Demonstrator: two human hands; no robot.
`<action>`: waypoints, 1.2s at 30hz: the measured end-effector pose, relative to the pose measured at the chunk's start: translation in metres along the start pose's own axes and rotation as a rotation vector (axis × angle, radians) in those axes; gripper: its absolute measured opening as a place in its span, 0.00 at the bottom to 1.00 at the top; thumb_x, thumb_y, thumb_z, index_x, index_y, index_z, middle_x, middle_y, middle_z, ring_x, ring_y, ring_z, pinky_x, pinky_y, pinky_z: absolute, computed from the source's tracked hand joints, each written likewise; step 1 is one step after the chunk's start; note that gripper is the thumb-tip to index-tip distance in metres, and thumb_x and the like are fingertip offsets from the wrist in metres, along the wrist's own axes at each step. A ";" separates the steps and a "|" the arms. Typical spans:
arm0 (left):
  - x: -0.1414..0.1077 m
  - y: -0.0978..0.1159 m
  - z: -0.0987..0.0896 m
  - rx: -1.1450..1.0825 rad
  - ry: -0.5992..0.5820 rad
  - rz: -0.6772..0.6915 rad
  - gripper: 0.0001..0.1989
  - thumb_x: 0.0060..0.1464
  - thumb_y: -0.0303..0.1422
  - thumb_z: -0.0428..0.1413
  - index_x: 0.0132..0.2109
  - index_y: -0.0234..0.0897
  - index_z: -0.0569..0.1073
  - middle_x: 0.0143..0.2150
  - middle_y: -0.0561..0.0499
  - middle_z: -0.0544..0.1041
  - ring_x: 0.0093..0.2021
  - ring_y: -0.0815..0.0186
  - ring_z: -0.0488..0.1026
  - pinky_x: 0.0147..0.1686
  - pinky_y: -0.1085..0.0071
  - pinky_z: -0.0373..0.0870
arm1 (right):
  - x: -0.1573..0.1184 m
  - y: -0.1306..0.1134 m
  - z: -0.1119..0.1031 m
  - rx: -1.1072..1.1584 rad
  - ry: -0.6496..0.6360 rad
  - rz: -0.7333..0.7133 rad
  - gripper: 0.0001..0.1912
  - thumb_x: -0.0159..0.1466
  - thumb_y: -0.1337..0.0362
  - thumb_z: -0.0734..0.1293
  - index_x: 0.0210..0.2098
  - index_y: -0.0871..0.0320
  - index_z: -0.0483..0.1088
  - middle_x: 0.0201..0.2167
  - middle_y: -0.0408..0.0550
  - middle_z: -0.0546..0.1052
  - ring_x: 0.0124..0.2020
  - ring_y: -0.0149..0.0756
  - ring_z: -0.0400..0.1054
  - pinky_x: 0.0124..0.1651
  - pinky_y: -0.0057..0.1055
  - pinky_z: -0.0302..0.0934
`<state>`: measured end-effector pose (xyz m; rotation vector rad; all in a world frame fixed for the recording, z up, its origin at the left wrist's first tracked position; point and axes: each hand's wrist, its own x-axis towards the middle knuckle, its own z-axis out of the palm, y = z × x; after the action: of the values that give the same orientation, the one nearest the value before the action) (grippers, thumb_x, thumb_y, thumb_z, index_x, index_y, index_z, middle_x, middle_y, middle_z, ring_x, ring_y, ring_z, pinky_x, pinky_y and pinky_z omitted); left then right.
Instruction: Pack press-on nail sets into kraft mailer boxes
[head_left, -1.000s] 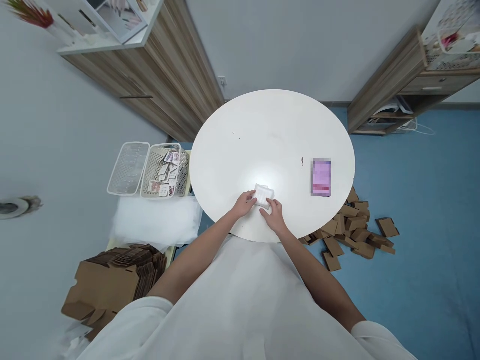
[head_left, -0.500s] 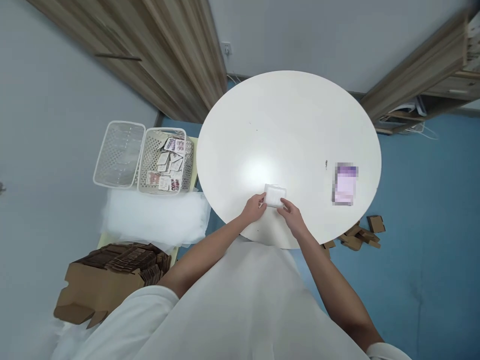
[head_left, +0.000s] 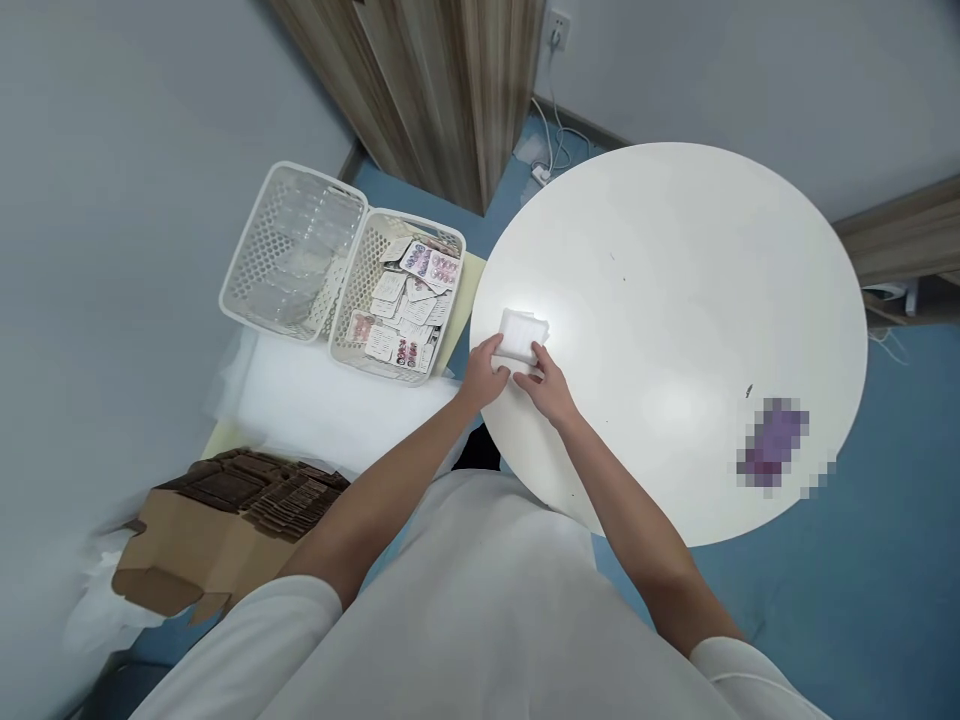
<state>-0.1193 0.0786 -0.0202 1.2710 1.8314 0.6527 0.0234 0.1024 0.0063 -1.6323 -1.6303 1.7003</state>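
Note:
A small white wrapped packet (head_left: 520, 334) lies at the near left part of the round white table (head_left: 667, 250). My left hand (head_left: 484, 374) is at its left lower corner, with fingertips on the edge and the thumb below. My right hand (head_left: 547, 385) is at the packet's right lower corner, index fingertip touching it and thumb just under its near edge. Both hands hold the packet between them, and its top face shows.
Left of the table, a white basket (head_left: 349, 335) holds several printed cards, beside another clear-looking basket (head_left: 281, 250). White sheets (head_left: 337, 400) lie below them, then a cardboard box (head_left: 187, 545) of folded brown cartons. A blurred purple item (head_left: 776, 440) is on the table's right.
The view has turned left, so the table sits further right and the baskets look nearer. My hands and the packet are now closer to the table's left edge.

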 end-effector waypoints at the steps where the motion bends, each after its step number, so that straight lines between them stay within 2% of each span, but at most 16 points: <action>1: 0.008 -0.002 -0.004 -0.006 0.007 0.007 0.30 0.45 0.25 0.47 0.58 0.36 0.56 0.58 0.47 0.61 0.56 0.58 0.58 0.53 0.61 0.60 | 0.007 -0.003 0.004 -0.015 0.000 -0.011 0.38 0.56 0.57 0.62 0.62 0.49 0.41 0.62 0.47 0.48 0.58 0.40 0.53 0.53 0.39 0.57; 4: 0.025 -0.008 -0.011 -0.028 0.021 0.041 0.31 0.44 0.24 0.47 0.58 0.37 0.56 0.57 0.48 0.62 0.56 0.58 0.58 0.53 0.61 0.59 | 0.021 -0.008 0.012 -0.062 0.018 -0.041 0.40 0.56 0.56 0.61 0.62 0.49 0.36 0.63 0.46 0.44 0.60 0.41 0.48 0.55 0.43 0.54; 7: 0.031 -0.011 -0.011 -0.042 0.048 0.091 0.32 0.43 0.24 0.47 0.58 0.38 0.56 0.58 0.48 0.62 0.56 0.59 0.58 0.54 0.60 0.59 | 0.024 -0.007 0.016 -0.130 0.036 -0.070 0.44 0.54 0.56 0.63 0.62 0.49 0.33 0.64 0.46 0.38 0.63 0.44 0.38 0.57 0.46 0.50; 13: 0.025 -0.010 -0.006 -0.023 0.066 0.186 0.32 0.46 0.24 0.47 0.60 0.38 0.52 0.61 0.47 0.57 0.60 0.59 0.53 0.58 0.58 0.51 | 0.023 -0.001 0.013 -0.208 -0.026 -0.100 0.47 0.54 0.55 0.64 0.62 0.49 0.28 0.65 0.47 0.32 0.64 0.44 0.27 0.56 0.49 0.49; 18: 0.014 -0.008 -0.007 0.007 0.073 0.207 0.34 0.51 0.30 0.48 0.62 0.37 0.43 0.65 0.44 0.46 0.64 0.58 0.43 0.60 0.57 0.45 | 0.020 0.007 0.014 -0.277 -0.020 -0.175 0.50 0.54 0.53 0.63 0.61 0.50 0.21 0.63 0.47 0.23 0.63 0.45 0.18 0.58 0.54 0.39; 23: -0.021 -0.005 -0.012 0.018 0.090 0.174 0.32 0.51 0.33 0.49 0.62 0.36 0.46 0.64 0.42 0.49 0.63 0.57 0.45 0.59 0.55 0.47 | -0.006 0.024 0.005 -0.332 -0.043 -0.191 0.52 0.54 0.51 0.63 0.61 0.57 0.19 0.63 0.52 0.21 0.63 0.43 0.16 0.60 0.50 0.35; 25: -0.042 0.001 -0.014 -0.029 0.066 0.139 0.29 0.52 0.34 0.49 0.60 0.37 0.50 0.61 0.42 0.56 0.61 0.57 0.52 0.56 0.57 0.53 | -0.027 0.033 -0.002 -0.367 -0.068 -0.184 0.51 0.55 0.51 0.61 0.61 0.56 0.19 0.64 0.52 0.24 0.64 0.42 0.18 0.61 0.49 0.33; 27: -0.064 0.009 -0.015 -0.109 -0.013 0.122 0.24 0.54 0.35 0.47 0.58 0.37 0.56 0.55 0.43 0.65 0.54 0.61 0.63 0.51 0.60 0.60 | -0.051 0.044 -0.011 -0.414 -0.103 -0.179 0.48 0.56 0.51 0.60 0.61 0.55 0.21 0.64 0.51 0.27 0.64 0.42 0.20 0.61 0.48 0.34; 29: -0.087 0.019 -0.014 -0.158 -0.047 0.128 0.21 0.54 0.35 0.47 0.55 0.36 0.60 0.50 0.44 0.70 0.48 0.64 0.68 0.48 0.64 0.63 | -0.078 0.056 -0.020 -0.468 -0.116 -0.184 0.46 0.57 0.52 0.59 0.62 0.54 0.23 0.64 0.50 0.26 0.64 0.42 0.20 0.61 0.47 0.33; 33: -0.127 0.033 -0.006 -0.165 -0.017 0.128 0.18 0.55 0.35 0.47 0.51 0.37 0.65 0.46 0.46 0.73 0.44 0.66 0.70 0.45 0.67 0.65 | -0.123 0.083 -0.037 -0.548 -0.126 -0.190 0.41 0.59 0.56 0.57 0.62 0.52 0.27 0.64 0.47 0.27 0.64 0.41 0.22 0.61 0.45 0.36; 36: -0.151 0.036 0.001 -0.164 0.020 0.118 0.17 0.55 0.36 0.46 0.50 0.38 0.66 0.44 0.47 0.73 0.43 0.66 0.70 0.44 0.67 0.66 | -0.141 0.095 -0.045 -0.612 -0.142 -0.200 0.38 0.59 0.58 0.56 0.62 0.53 0.30 0.65 0.48 0.31 0.64 0.41 0.26 0.61 0.44 0.39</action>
<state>-0.0725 -0.0489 0.0553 1.2733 1.6908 0.8650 0.1507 -0.0182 0.0127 -1.5250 -2.4671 1.3144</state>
